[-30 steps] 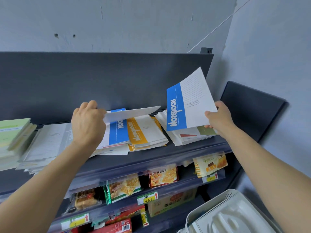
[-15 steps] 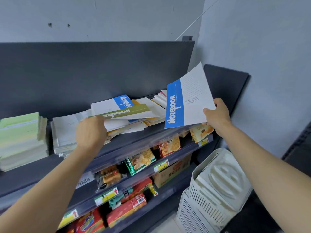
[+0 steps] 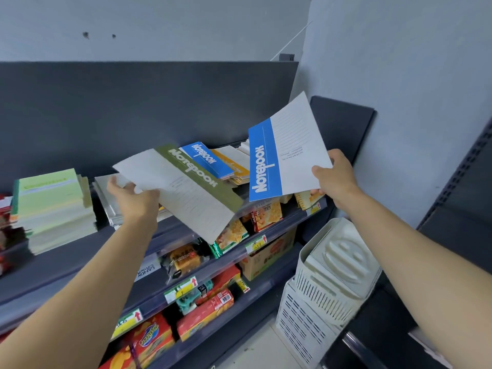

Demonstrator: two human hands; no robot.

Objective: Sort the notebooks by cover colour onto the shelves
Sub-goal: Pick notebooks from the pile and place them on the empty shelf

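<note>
Gripping olive notebook [image 3: 186, 193], L hand [image 3: 133, 201]; long axis slants down-right.

both arms reach forward and up, bare to the edge of view. the left forearm [image 3: 87, 283] rises from the lower left corner, and the left hand [image 3: 135, 198] is seen from the back, its fingers curled round the white corner of an olive-green notebook [image 3: 186, 187] that it holds tilted. the right forearm [image 3: 415, 251] comes in from the lower right, and the right hand [image 3: 336, 182] grips the lower right corner of a blue notebook [image 3: 282, 150], thumb on the cover and fingers behind. the hands are well apart.
</note>
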